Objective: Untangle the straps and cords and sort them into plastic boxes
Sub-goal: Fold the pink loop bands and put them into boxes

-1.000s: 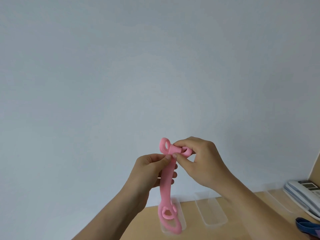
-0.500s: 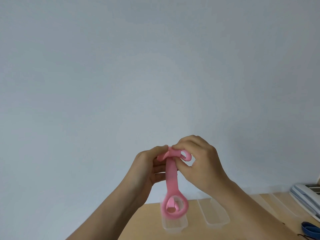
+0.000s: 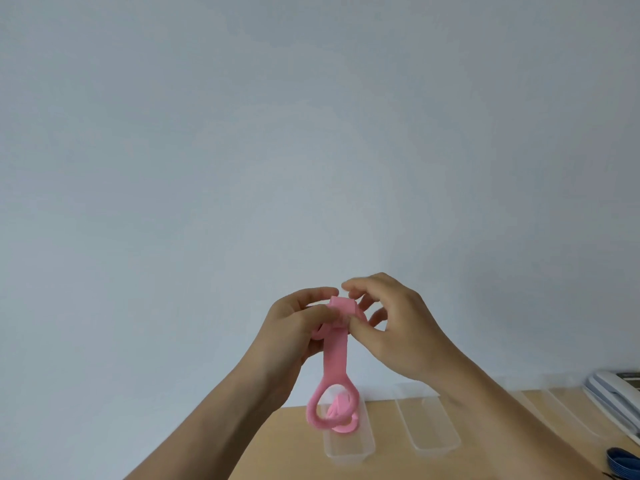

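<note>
Both hands are raised in front of a pale wall (image 3: pixel 311 133), working the top end of a pink strap (image 3: pixel 335 355); the left hand (image 3: pixel 294 327) is closed round that end, thumb and forefinger pinching the folded pink piece while the other fingers curl in behind the band; the right hand (image 3: pixel 398 334) meets it from the other side, thumb and forefinger tips nipping the same fold, its remaining fingers loosely bent and a little spread, holding nothing else; the two hands' fingertips almost touch over the fold. From this grip the strap hangs straight down as a flat band and ends in a wide ring with a small tangle of pink inside it; the ring dangles over the near-left box (image 3: pixel 349 452), and whether it touches the box cannot be told. That clear box stands on the counter (image 3: pixel 291 452); a second clear box (image 3: pixel 433 441) stands just to its right, apart from it; a third (image 3: pixel 568 410) shows faintly beyond the right forearm. At the far right edge lies a white phone (image 3: pixel 613 393), and below it, in the corner, part of a blue strap (image 3: pixel 623 462).
</note>
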Available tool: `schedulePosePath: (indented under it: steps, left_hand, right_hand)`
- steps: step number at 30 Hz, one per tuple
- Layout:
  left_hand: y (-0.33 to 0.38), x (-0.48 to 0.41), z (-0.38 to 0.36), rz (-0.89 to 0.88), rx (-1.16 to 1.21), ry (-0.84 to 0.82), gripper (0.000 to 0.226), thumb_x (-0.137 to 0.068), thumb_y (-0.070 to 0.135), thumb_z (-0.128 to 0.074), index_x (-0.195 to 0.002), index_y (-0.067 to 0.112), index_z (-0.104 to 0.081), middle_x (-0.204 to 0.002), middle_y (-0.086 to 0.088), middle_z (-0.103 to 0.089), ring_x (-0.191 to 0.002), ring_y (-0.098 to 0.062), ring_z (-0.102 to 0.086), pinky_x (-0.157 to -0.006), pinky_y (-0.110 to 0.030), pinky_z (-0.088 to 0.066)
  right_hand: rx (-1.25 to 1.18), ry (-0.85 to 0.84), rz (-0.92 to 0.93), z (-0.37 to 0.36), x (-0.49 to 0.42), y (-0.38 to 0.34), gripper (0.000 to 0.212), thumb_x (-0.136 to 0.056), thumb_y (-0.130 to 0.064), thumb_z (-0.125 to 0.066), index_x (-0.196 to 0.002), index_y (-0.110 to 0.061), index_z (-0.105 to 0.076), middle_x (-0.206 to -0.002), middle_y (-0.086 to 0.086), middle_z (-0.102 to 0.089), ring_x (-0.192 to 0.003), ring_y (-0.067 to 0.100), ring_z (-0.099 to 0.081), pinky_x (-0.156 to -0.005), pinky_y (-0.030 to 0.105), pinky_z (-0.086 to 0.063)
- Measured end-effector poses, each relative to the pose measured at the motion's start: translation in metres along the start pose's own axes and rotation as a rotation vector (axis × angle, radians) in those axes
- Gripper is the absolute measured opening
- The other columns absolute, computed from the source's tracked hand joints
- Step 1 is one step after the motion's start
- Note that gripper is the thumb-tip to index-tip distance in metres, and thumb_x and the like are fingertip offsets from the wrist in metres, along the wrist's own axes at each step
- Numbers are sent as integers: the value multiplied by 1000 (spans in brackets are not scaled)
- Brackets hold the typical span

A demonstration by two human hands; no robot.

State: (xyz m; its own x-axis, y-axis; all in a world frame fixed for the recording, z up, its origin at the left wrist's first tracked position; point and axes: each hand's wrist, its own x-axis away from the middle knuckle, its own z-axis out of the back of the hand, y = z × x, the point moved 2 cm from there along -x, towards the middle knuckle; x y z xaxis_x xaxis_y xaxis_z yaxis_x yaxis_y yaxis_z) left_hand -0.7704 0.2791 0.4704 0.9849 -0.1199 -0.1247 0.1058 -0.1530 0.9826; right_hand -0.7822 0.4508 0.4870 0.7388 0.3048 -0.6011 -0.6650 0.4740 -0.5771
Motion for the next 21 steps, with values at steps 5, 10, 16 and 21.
schedulePosePath:
  steps: [5, 10, 16, 21]
  left_hand:
    - [-4, -1, -8, 26, 87, -19, 51, -81, 27, -75, -125, 3, -63, -111, -21, -76, -104, -34, -75, -88, -39, -61]
    - [-17, 0, -19, 75, 60, -54, 40, -87, 41, -74, -108, 8, -78, -110, -19, -77, -95, -33, -75, -87, -38, -62]
    - [-26, -2, -27, 128, 106, -57, 22, -86, 21, -75, -103, 7, -81, -108, -21, -77, -91, -28, -75, -84, -35, -62]
    - [-28, -1, -32, 131, 119, 3, 18, -95, 17, -68, -98, 7, -83, -105, -20, -78, -88, -26, -75, -86, -38, -62]
  right_hand:
    - [12, 26, -7, 9, 2, 3, 12, -91, -14, -70, -100, -22, -73, -92, -13, -69, -86, 8, -65, -68, 25, -54]
    - [-40, 167, -65, 17, 5, 12, 14, -87, -10, -73, -96, -20, -74, -84, -18, -71, -82, 4, -65, -65, 21, -52]
    - [-14, 264, -46, 19, 11, 19, 18, -86, -9, -74, -99, -22, -74, -89, -15, -70, -84, 9, -64, -68, 23, -52]
    - [-70, 304, -63, 18, 12, 23, 24, -86, -10, -76, -93, -32, -71, -86, -21, -70, -81, 5, -65, -65, 18, -51]
